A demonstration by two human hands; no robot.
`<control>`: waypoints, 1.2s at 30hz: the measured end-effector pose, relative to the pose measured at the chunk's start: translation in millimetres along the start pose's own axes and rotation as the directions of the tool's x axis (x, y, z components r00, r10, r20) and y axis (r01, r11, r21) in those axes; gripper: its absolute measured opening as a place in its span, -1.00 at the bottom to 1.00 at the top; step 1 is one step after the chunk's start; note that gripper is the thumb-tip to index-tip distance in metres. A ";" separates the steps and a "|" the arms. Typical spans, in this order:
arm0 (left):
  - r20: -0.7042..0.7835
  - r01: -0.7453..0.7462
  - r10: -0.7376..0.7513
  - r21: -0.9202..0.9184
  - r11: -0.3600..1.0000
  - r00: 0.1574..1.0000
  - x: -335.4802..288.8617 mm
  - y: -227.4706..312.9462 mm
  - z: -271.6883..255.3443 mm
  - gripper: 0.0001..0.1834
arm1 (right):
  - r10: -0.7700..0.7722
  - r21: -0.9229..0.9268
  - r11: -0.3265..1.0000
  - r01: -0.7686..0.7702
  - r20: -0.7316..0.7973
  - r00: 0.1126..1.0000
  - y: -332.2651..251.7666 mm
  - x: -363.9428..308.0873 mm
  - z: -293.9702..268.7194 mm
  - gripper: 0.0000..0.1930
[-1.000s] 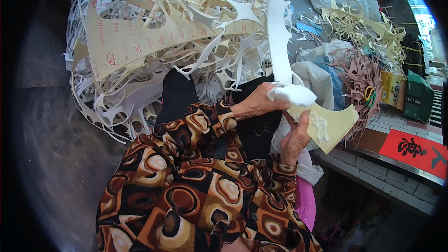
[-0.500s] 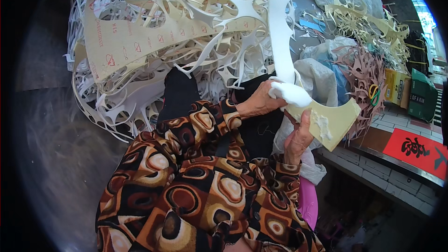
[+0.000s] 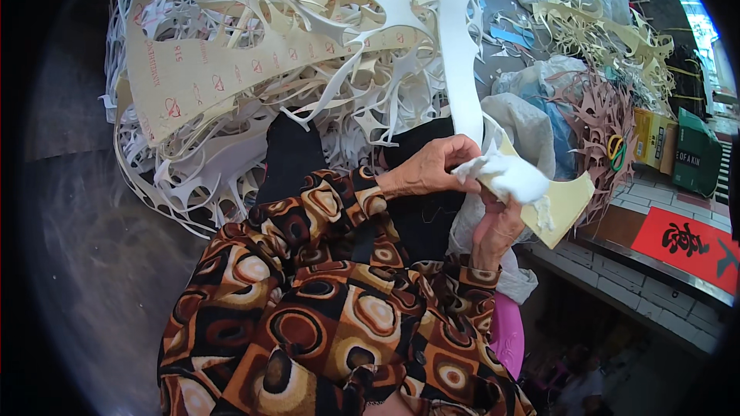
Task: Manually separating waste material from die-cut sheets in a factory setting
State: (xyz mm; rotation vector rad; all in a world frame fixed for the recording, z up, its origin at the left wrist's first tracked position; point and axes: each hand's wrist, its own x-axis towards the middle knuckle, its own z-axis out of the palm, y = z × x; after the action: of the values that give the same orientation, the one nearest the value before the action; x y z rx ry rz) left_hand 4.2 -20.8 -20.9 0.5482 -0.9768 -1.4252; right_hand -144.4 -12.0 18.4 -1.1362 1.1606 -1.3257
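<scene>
A curved scrap of cream sheet (image 3: 572,202) with a white foam layer (image 3: 518,179) partly loose from it is between my hands, right of my lap. My left hand (image 3: 428,168) is closed, thumb and fingertips pinching the torn edge of the foam. My right hand (image 3: 499,225) grips the sheet from below; the foam hides some of its fingertips. Ragged white bits stick to the cream face. Just beyond my left hand, a long white foam strip (image 3: 460,54) reaches down from the pile and meets the scrap; whether they are joined I cannot tell.
Ahead lies a big tangled heap of white and cream cut-out scraps (image 3: 262,69). To the right are plastic bags (image 3: 532,119), pinkish-brown scraps (image 3: 597,119), scissors with yellow and green handles (image 3: 617,152), a green box (image 3: 697,156) and a red paper (image 3: 686,250) on a ledge.
The loose foam now spreads farther right over the cream sheet, covering more of it. My right thumb has shifted from the sheet's face to beneath the foam's edge, closer to my left fingers.
</scene>
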 end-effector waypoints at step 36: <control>-0.240 0.209 -0.125 0.367 0.906 0.963 26.4 0.9 5.2 -0.74 | 0.194 0.410 0.894 -0.181 0.010 0.981 25.1 2.2 0.5 -0.57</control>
State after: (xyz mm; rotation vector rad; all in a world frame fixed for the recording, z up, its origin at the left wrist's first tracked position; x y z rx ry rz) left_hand -2.9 -44.9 -11.3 1.0816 -1.0652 -1.2921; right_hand -141.6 -15.2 -6.4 -0.6829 0.9283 -1.3580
